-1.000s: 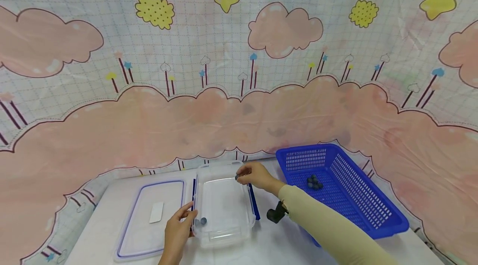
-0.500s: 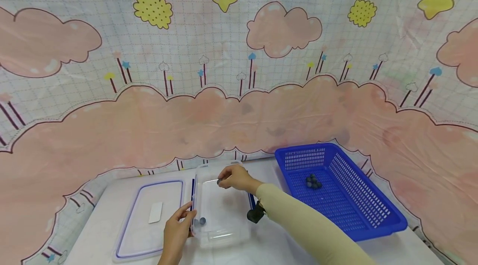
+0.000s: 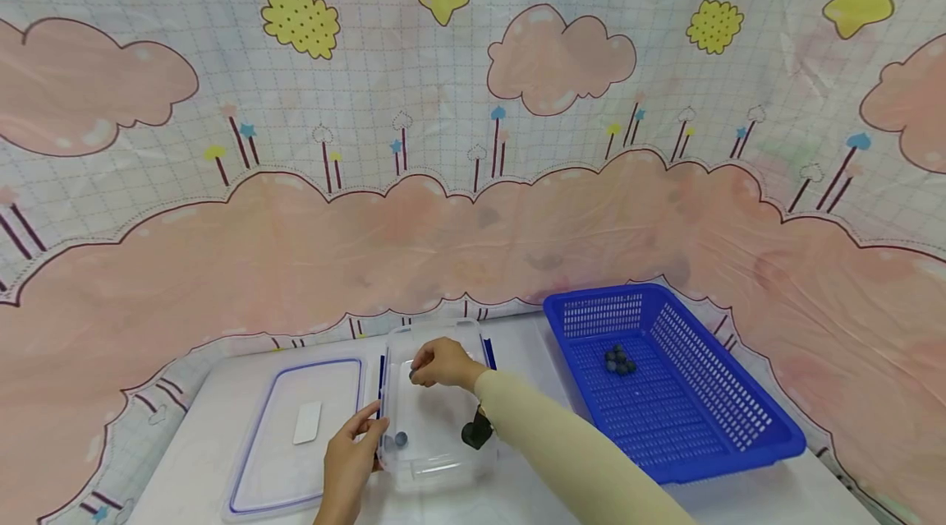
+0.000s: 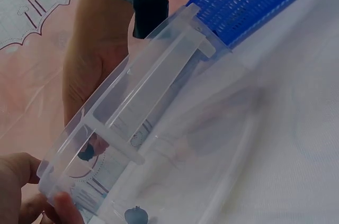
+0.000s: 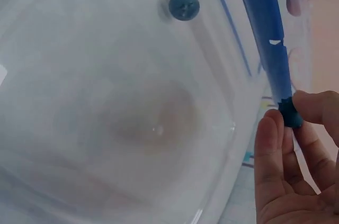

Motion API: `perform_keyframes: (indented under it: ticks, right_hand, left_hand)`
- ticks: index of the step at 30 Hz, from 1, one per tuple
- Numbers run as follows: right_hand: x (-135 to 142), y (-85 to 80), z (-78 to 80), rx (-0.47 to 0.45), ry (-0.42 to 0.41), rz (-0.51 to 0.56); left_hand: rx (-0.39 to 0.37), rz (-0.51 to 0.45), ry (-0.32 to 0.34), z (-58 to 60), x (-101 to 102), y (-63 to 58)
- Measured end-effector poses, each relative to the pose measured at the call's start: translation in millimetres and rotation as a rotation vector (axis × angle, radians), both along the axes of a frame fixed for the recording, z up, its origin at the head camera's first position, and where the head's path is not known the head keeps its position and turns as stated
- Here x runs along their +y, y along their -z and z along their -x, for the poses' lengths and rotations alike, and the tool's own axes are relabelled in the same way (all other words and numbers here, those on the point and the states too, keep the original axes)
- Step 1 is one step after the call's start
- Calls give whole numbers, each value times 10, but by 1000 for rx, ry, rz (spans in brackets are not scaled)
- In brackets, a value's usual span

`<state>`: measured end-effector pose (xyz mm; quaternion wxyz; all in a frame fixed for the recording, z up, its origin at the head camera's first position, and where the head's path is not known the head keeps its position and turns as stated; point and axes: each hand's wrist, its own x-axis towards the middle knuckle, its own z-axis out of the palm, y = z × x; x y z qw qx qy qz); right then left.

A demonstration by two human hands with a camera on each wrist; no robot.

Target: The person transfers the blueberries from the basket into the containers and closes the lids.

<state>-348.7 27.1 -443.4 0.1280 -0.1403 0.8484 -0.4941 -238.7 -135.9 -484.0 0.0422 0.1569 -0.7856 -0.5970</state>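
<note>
My right hand (image 3: 447, 365) is over the clear plastic container (image 3: 443, 472), pinching a single blueberry (image 5: 290, 113) between thumb and fingertips. Another blueberry (image 3: 401, 439) lies on the container floor, close to the left wall; the left wrist view shows this lower blueberry (image 4: 136, 214) through the plastic. At the container's left side, my left hand (image 3: 351, 451) grips the edge, with some fingers hidden behind the wall. Blue latches (image 5: 262, 23) hang from the container's sides.
To the right, a blue perforated basket (image 3: 591, 295) holds a small cluster of blueberries (image 3: 619, 361). A clear lid with a blue seal (image 3: 273, 459) lies flat at the left, a white rectangle (image 3: 306, 422) on it. Behind the table hangs a patterned cloth (image 3: 414, 246).
My right hand has moved left and a little nearer over the container, carrying its blueberry from the right rim toward the left side. The left hand has stayed at the edge.
</note>
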Motion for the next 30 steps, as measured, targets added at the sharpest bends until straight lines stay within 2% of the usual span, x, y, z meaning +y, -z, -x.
perform_keyframes:
  ticks: [9, 17, 21, 23, 27, 30]
  right_hand:
    - [-113, 34, -20, -29, 6, -21]
    - [4, -48, 31, -13, -2, -62]
    - [221, -161, 141, 40, -20, -103]
    - [386, -230, 219, 96, -15, -115]
    - [801, -376, 377, 202, 54, -108]
    - [1151, -495, 457, 227, 119, -120]
  left_hand:
    - [-19, -8, -4, 4, 3, 4]
    - [-6, -6, -7, 3, 1, 9]
    - [-2, -12, -8, 3, 0, 9]
    - [-4, -15, -3, 4, 0, 8]
    - [-9, -19, 0, 5, -1, 4]
    - [-11, -21, 1, 5, -4, -2]
